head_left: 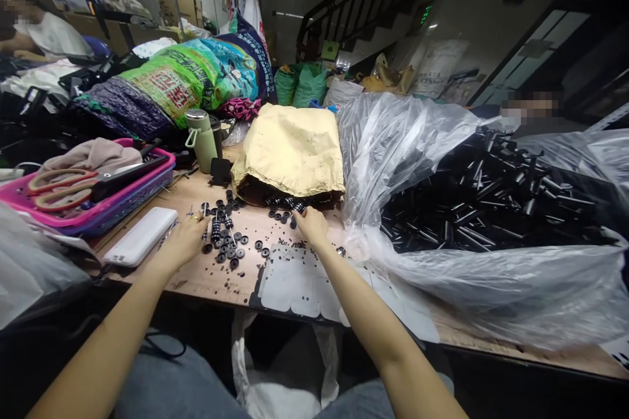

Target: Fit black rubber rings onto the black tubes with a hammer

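Observation:
My left hand (187, 237) rests on the wooden table (206, 275), fingers pinched on a thin pin stacked with small black washers (215, 228). Loose black washers (230, 245) lie scattered just right of it. My right hand (311, 222) reaches to the mouth of a tan paper sack (289, 150), fingertips closed among black washers (282, 215) spilling from it; what they pinch is too small to name. A white perforated sheet (295, 281) lies between my forearms.
A clear plastic bag (417, 144) of black tubes (491, 203) fills the right side. On the left stand a pink basket (98, 213) with scissors (63, 186), a white power bank (141, 236) and a green bottle (202, 137). Other people sit at the back.

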### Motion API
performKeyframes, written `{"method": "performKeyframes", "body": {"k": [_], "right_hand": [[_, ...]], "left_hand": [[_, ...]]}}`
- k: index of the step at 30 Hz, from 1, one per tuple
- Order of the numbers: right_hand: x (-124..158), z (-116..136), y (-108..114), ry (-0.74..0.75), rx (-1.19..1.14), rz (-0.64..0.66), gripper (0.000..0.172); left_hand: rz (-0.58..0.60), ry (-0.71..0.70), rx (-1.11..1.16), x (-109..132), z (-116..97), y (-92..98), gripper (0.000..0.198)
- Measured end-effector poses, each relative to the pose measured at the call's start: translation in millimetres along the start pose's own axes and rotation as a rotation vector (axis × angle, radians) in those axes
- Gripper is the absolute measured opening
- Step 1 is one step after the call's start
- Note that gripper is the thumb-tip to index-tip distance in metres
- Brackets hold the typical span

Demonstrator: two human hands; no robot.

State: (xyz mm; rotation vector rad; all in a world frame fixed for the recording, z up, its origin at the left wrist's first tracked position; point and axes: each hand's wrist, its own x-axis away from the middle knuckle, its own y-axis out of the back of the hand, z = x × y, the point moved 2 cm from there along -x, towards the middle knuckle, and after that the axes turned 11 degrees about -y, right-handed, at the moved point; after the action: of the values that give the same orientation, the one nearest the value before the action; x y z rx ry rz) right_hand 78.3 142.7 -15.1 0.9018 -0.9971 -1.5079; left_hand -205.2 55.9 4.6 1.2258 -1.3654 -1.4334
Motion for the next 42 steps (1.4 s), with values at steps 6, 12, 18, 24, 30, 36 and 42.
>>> {"method": "performKeyframes", "body": {"k": [6, 12, 18, 24, 30, 36, 42], "right_hand": [[-32.5, 16.4, -5.6, 0.012, 0.049, -0.015, 0.065], [-49.8, 3.6, -5.9, 0.153, 0.067, 0.092, 0.039], [-30.8, -3.0, -12.8, 0.189, -0.011, 0.08, 0.037], [23.5, -6.0, -12.9, 0.312, -0.099, 0.045, 0.032], [42.8, -43.2, 4.0, 0.324, -0.26, 0.024, 0.017], [21.7, -42.1, 1.8, 0.262, -0.32, 0.063, 0.016], [12.6, -20.0, -8.2, 0.187, -0.556, 0.251, 0.01]], "left_hand": [[-0.035, -0.067, 0.093, -21.3, -22.3, -5.4, 0.055], [-0.013, -0.203, 0.325, -36.3, -72.8, -18.1, 0.047], [-0.126, -0.237, 0.413, -28.6, -102.2, -25.5, 0.041], [-0.114, -0.07, 0.442, -73.1, -132.2, -27.3, 0.037], [-0.004, 0.036, 0.492, -129.8, -165.6, -46.2, 0.024], [-0.086, 0.026, 0.613, -110.0, -162.5, -42.4, 0.026], [-0.087, 0.353, 1.37, -55.6, -136.6, -29.3, 0.02]]}}
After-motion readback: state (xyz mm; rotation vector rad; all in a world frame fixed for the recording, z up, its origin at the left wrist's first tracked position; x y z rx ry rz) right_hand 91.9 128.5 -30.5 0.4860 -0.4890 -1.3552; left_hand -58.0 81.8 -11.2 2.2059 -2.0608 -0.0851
